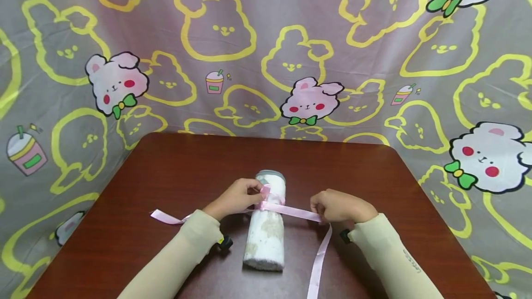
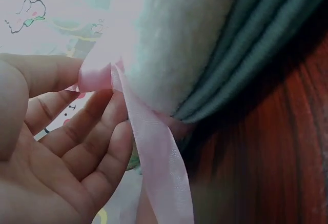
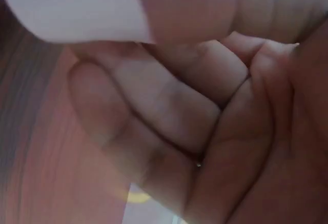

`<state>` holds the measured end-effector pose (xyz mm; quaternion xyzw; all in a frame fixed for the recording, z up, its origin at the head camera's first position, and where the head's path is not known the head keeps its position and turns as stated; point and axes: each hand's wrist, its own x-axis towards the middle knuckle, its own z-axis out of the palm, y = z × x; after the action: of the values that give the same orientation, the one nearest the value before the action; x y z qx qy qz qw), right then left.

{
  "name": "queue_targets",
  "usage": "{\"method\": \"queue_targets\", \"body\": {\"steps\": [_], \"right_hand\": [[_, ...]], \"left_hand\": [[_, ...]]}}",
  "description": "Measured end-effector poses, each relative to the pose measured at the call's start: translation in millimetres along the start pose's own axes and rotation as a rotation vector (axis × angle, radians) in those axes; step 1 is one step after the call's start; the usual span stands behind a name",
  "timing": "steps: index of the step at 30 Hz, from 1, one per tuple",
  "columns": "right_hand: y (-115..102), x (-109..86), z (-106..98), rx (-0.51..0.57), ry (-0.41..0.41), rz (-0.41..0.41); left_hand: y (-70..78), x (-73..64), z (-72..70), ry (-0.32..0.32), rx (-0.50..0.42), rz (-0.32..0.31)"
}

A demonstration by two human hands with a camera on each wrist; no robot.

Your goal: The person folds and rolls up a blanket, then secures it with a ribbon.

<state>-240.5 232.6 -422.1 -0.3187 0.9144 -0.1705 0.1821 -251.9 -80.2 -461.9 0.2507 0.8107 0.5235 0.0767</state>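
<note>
A rolled white fleecy cloth (image 1: 265, 239) with a grey band at its far end lies lengthwise on the table. Pink satin ribbon (image 1: 293, 212) circles its upper part. At the roll's left side my left hand (image 1: 238, 197) pinches a small loop of the ribbon between thumb and fingertips, seen closer in the left wrist view, where a ribbon tail (image 2: 161, 157) hangs past the fleece (image 2: 174, 39). To the right, my right hand (image 1: 342, 206) grips the ribbon, which runs nearly straight from the roll. In the right wrist view its fingers (image 3: 164, 111) curl under the blurred ribbon (image 3: 82, 14).
The brown wooden table (image 1: 199, 160) has rounded far corners. A grey curtain (image 1: 249, 8) with yellow outlines and cartoon faces stands behind and beside it. One loose ribbon end (image 1: 166, 217) lies at the left; another strip (image 1: 318, 262) trails toward the near edge.
</note>
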Motion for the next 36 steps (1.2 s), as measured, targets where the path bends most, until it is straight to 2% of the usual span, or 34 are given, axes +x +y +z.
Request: {"method": "queue_targets", "body": {"steps": [6,12,18,22,24,29,31,36], "right_hand": [[15,-16.8,-8,-0.025,0.012,0.096],[27,-29.7,-8,-0.064,0.027,0.133],[30,-38.3,-7,-0.003,-0.009,0.248],[24,-33.0,-11,0.040,-0.001,0.299],[19,-26.3,-11,0.046,0.012,0.267],[1,6.1,3,0.029,0.100,0.023],[-6,19.7,10,0.030,0.132,-0.047],[-20,42.7,24,0.109,0.130,-0.099]], "left_hand": [[-0.3,0.9,0.5,-0.006,0.021,0.013],[1.2,1.1,1.1,-0.007,0.019,0.024],[3.0,0.0,1.1,-0.014,0.034,0.014],[3.2,-0.5,0.7,-0.009,0.051,0.021],[3.9,-0.2,1.5,-0.011,0.051,0.025],[4.5,-0.1,1.7,-0.015,0.038,0.036],[4.1,0.1,1.3,-0.023,0.043,0.039],[2.8,-0.7,0.1,-0.049,0.036,0.039]]}}
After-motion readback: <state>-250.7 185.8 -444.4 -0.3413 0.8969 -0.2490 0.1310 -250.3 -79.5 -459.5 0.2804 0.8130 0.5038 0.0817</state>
